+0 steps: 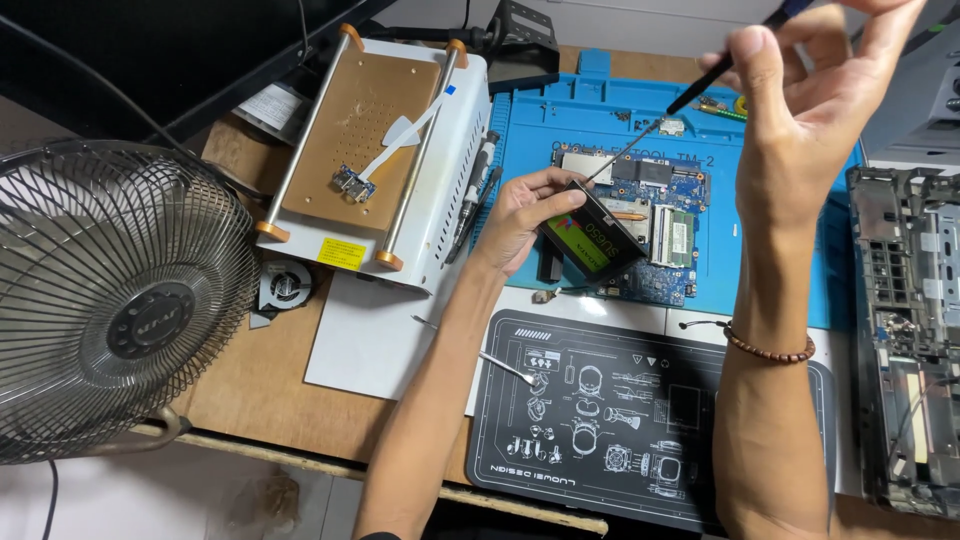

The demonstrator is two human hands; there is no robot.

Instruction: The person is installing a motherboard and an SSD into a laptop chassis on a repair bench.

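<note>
My left hand (522, 215) grips a small black rectangular drive (592, 238) with a green label, tilted above a blue circuit board (655, 225). My right hand (810, 90) is raised high at the upper right and holds a thin black screwdriver (690, 95). Its metal tip points down toward the top edge of the drive. The circuit board lies on a blue work mat (600, 110).
A white heating plate machine (375, 150) with a small part and ribbon cable stands at the back left. A metal fan (110, 300) fills the left side. A dark mat (620, 420) with white drawings lies in front. An opened laptop chassis (905, 330) sits at right.
</note>
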